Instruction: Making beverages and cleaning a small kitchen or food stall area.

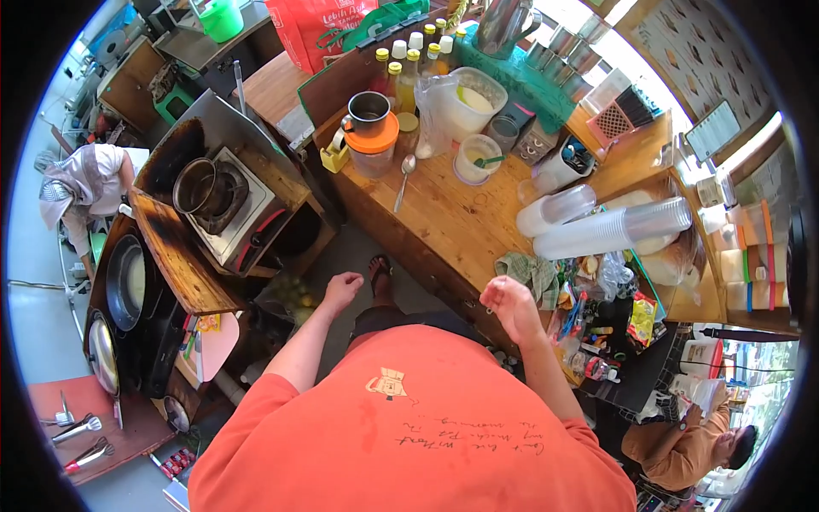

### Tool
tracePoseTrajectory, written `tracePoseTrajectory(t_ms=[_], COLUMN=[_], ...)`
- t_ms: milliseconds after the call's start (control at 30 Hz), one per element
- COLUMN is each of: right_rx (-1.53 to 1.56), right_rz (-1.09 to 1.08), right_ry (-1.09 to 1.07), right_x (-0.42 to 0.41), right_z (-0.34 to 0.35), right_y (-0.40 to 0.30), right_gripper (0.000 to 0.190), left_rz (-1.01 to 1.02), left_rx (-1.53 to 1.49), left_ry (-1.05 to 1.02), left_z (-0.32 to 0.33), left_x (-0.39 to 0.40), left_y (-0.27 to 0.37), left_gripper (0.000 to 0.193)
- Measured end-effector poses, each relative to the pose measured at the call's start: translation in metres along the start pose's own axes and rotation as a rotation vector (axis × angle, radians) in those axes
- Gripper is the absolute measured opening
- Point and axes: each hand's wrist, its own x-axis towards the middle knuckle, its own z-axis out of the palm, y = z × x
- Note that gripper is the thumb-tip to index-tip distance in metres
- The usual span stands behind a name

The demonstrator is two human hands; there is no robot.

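Observation:
My left hand [342, 293] hangs over the gap between the stove and the wooden counter, its fingers curled with nothing visible in them. My right hand [513, 308] is at the counter's front edge, loosely curled with no object visible in it, close to a checked cloth [531, 275]. On the wooden counter [441, 214] ahead lie a metal spoon [405, 182] and a small clear tub [475, 160] with a green spoon [490, 162] in it. A metal mug [369, 110] stands on an orange-lidded jar [372, 150].
A saucepan [195, 185] sits on the gas stove [240, 217] at left, beyond a frying pan [128, 281]. Stacked plastic cups [614, 227] lie at the counter's right. Bottles [407, 83] stand at the back. One person [96, 179] is far left, another [691, 441] lower right.

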Motion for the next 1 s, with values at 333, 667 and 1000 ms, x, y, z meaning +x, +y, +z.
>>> tracePoseTrajectory(t_ms=[333,667,1000], right_rx=[-0.480,-1.583,-1.729], right_rz=[0.154,-0.637,-0.426], right_ry=[0.129,0.279,1.081], right_x=[-0.019,0.073,0.100], right_z=[-0.072,-0.096,-0.098], right_y=[0.087,0.092,0.067], right_gripper=[0.013,0.029,0.054], left_rz=[0.064,-0.229,-0.125], left_rx=[0.180,-0.015,0.225], left_ry=[0.152,0.317,0.099], left_z=[0.006,-0.028,-0.075], left_x=[-0.083,-0.160,-0.183], left_y=[-0.080,-0.239,-0.217], left_gripper=[0.032,0.026,0.029])
